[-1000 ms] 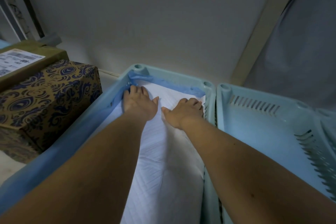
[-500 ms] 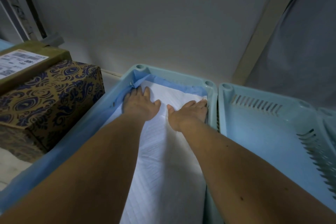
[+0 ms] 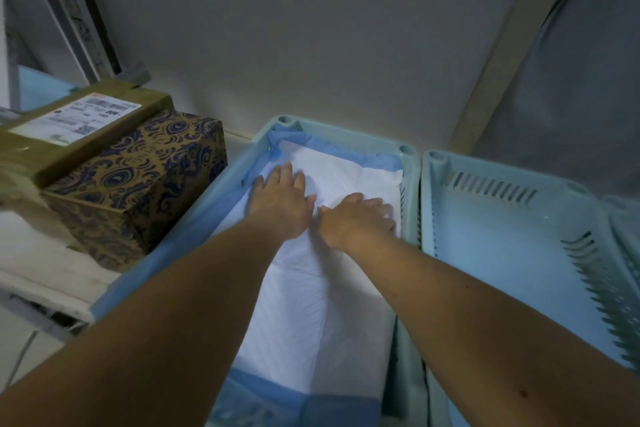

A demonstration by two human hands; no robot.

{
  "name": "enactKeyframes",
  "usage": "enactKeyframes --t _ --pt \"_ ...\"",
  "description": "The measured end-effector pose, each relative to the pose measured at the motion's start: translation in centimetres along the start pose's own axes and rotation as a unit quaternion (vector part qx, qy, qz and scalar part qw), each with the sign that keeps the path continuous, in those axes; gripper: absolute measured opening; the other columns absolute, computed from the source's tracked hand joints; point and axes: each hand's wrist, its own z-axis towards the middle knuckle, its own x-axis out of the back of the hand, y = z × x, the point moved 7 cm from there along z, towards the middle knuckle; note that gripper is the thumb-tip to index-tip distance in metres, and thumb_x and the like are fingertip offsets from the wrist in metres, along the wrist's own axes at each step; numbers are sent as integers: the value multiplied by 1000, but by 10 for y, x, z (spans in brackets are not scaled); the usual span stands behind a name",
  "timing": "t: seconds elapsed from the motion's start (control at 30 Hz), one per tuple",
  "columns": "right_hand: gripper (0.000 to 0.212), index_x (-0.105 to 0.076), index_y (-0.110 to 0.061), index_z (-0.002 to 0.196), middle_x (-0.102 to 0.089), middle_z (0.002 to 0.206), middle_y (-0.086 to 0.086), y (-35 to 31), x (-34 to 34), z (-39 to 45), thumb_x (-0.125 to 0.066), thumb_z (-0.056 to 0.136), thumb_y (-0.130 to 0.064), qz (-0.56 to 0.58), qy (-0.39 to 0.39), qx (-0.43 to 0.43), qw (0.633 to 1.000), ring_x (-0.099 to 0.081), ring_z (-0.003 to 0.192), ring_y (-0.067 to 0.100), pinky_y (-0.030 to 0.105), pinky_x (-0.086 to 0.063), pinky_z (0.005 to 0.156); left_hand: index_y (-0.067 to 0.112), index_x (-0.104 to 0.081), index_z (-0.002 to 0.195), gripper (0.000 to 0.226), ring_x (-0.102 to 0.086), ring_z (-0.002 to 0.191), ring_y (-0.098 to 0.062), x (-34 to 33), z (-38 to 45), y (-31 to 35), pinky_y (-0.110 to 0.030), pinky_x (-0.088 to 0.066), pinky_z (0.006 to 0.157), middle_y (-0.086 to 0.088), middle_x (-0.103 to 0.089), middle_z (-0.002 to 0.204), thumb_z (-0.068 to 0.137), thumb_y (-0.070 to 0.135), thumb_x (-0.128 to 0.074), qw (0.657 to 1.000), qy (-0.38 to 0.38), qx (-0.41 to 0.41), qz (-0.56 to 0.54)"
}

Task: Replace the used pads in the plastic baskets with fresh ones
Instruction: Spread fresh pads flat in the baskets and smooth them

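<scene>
Nearest us, the fresh pad (image 3: 311, 315) runs white down the floor of the left basket (image 3: 410, 184), its blue border riding up the near end and the left wall. Since a second ago our hands have slid outward from the far left corner and flattened. The right hand, curled then, now lies spread, so we judge the far end is nearly smoothed and this basket close to done.

Our left hand (image 3: 282, 204) lies open, fingers straight, palm pressing the pad near the far left corner. Our right hand (image 3: 356, 218) lies open too, fingers reaching toward the right wall, flat on the pad and gripping nothing.

Just beside it on the right, the second basket (image 3: 502, 253) shows bare plastic, with no pad in it yet. To the left sits a patterned box (image 3: 138, 184) under a labelled carton (image 3: 79, 128).
</scene>
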Motion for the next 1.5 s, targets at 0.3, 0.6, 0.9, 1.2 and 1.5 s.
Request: enactKeyframes --t 0.3,0.6,0.9,1.2,1.5 --pt "78 4 -9 152 9 156 23 16 -1 -25 -16 96 -60 -30 -13 97 995 7 145 36 48 -4 119 22 5 152 67 11 146 -26 -8 -59 -3 -53 0 117 -5 12 159 96 57 -7 997 -67 23 -17" --pt "80 -15 -15 152 -13 153 27 -4 -39 -77 -53 84 -31 -130 -127 60 981 -15 137 53 61 -21 109 25 7 152 67 11 146 -30 -4 -113 -2 -57 -11 114 -2 19 158 98 56 -18 981 -169 82 -41" --pt "80 4 -1 150 -6 152 33 22 -32 -115 -48 91 -16 -192 -112 88 971 -16 139 46 48 -27 110 35 12 149 72 16 145 -29 -12 -148 -10 -68 -11 106 2 24 157 92 67 -17 976 -202 71 -42" --pt "27 -50 -5 68 -50 71 8 2 -20 -155 -50 94 -12 -227 -181 224 930 -47 60 19 31 -44 62 34 10 150 75 14 145 -33 -5 -164 -13 -67 -12 108 0 21 157 92 66 -23 970 -223 78 -56" --pt "8 -50 -7 97 -38 72 6 9 -27 -178 -51 91 -2 -300 -226 259 890 -43 76 23 33 -36 78 30 14 150 88 14 143 -40 -13 -173 -17 -64 -9 111 -3 24 156 85 76 -24 973 -209 87 -49"
